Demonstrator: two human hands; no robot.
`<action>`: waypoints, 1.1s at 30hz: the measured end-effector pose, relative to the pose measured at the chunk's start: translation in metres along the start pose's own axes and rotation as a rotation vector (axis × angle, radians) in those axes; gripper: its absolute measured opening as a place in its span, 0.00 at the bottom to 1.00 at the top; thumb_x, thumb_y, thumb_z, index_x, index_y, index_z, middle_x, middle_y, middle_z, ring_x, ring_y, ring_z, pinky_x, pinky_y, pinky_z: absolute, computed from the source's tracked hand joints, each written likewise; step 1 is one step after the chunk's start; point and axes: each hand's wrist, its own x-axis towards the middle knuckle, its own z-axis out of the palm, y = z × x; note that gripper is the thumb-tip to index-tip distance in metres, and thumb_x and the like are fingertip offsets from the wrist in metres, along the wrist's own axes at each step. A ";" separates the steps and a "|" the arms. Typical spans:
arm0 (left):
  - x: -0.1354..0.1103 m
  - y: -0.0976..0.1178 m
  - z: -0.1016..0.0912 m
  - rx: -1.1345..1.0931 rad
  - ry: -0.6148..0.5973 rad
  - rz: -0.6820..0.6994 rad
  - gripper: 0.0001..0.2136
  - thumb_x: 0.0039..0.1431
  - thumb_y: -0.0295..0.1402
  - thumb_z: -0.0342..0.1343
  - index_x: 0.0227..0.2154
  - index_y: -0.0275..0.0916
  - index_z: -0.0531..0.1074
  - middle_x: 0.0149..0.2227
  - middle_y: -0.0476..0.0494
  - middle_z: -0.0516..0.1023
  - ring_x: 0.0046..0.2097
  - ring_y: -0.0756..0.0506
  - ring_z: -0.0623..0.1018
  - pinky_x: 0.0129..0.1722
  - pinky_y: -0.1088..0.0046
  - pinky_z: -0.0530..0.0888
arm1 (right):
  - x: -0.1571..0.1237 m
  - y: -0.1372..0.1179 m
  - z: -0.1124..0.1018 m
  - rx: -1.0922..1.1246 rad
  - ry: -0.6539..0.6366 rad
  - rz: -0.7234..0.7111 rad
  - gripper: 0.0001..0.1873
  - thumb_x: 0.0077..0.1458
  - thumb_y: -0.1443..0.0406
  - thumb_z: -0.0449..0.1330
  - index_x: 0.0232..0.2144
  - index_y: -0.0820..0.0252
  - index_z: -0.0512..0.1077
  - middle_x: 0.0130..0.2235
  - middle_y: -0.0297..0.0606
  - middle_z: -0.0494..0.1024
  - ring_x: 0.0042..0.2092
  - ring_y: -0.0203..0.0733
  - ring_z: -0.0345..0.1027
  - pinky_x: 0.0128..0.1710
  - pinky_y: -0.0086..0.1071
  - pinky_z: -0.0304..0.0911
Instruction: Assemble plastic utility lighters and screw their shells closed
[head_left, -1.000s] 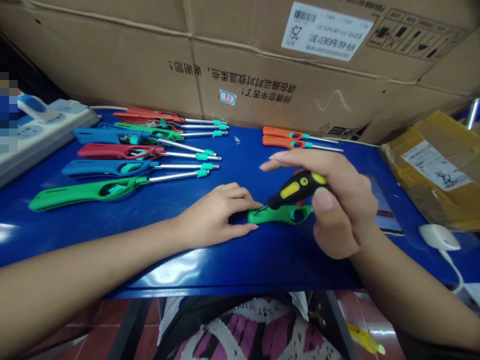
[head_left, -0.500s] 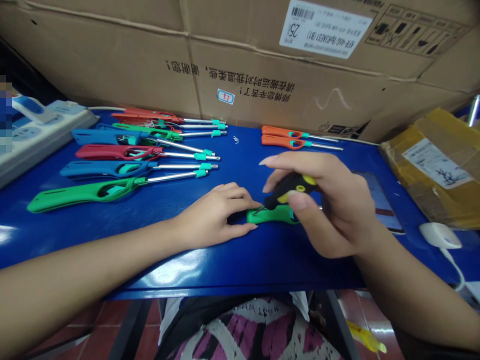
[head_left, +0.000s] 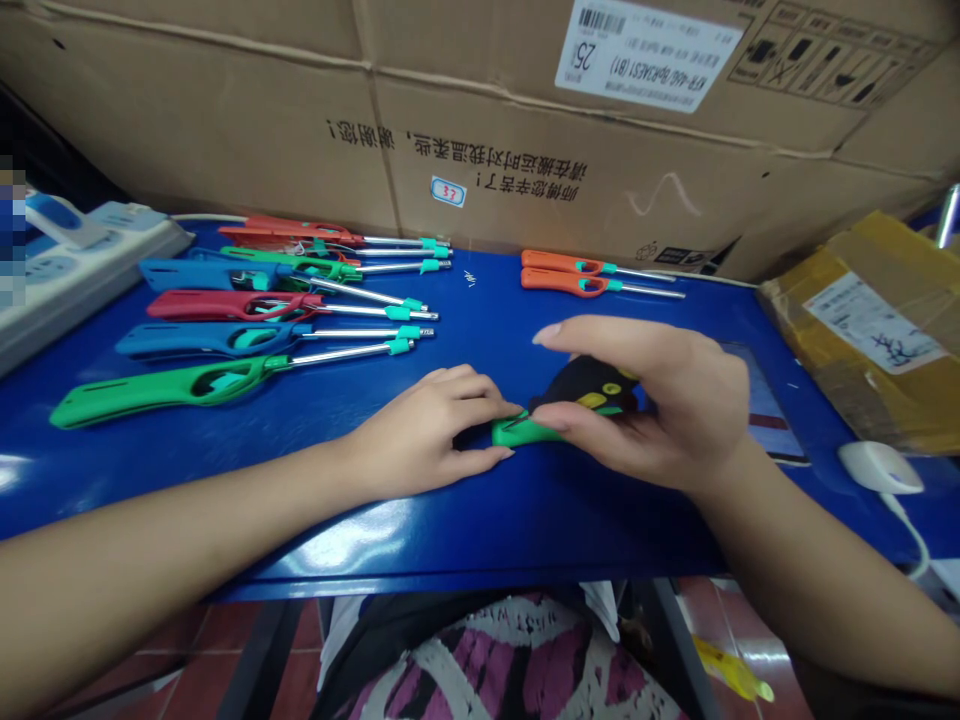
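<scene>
My left hand (head_left: 442, 425) rests on the blue tabletop with thumb and fingers closed on the end of a green gas lighter (head_left: 516, 432). Above that lighter, my right hand (head_left: 664, 405) curls around the black and yellow handle of a screwdriver (head_left: 589, 378). Its thin shank points down at the lighter's green body; whether the tip sits in a screw is hidden. My right hand covers the lighter's far end. On the left a green lighter (head_left: 169, 388), a blue lighter (head_left: 214, 339) and a red lighter (head_left: 232, 304) lie in a row among several others, their metal tubes pointing right.
Two orange lighters (head_left: 559, 278) lie at the back, before a large cardboard box (head_left: 480, 120). Tiny pale bits (head_left: 470, 279) lie nearby. A phone (head_left: 765, 405), a white charger (head_left: 881, 467) and a taped parcel (head_left: 870, 330) are at right, a power strip (head_left: 82, 260) at left.
My right hand has turned around the screwdriver handle, its thumb moving left and down, and the handle has tilted. My left hand stays on the green lighter.
</scene>
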 end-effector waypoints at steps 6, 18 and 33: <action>0.001 0.000 0.000 0.019 -0.006 -0.005 0.13 0.66 0.37 0.60 0.51 0.40 0.76 0.45 0.43 0.78 0.48 0.41 0.75 0.50 0.62 0.70 | 0.001 -0.001 -0.002 0.257 -0.036 0.054 0.20 0.67 0.69 0.49 0.58 0.65 0.67 0.55 0.43 0.79 0.54 0.41 0.76 0.51 0.35 0.74; 0.000 0.000 0.000 0.016 0.006 0.003 0.13 0.66 0.36 0.60 0.51 0.40 0.76 0.44 0.43 0.77 0.47 0.42 0.75 0.49 0.63 0.70 | 0.004 -0.001 -0.005 0.227 -0.034 0.061 0.18 0.68 0.67 0.51 0.58 0.60 0.69 0.54 0.39 0.81 0.47 0.39 0.79 0.48 0.34 0.76; 0.000 0.000 0.000 0.015 0.006 0.006 0.13 0.66 0.36 0.60 0.51 0.41 0.76 0.46 0.43 0.78 0.48 0.41 0.75 0.49 0.62 0.71 | 0.005 0.001 -0.004 0.091 0.017 -0.022 0.19 0.62 0.61 0.66 0.54 0.59 0.73 0.42 0.34 0.85 0.36 0.37 0.80 0.37 0.29 0.77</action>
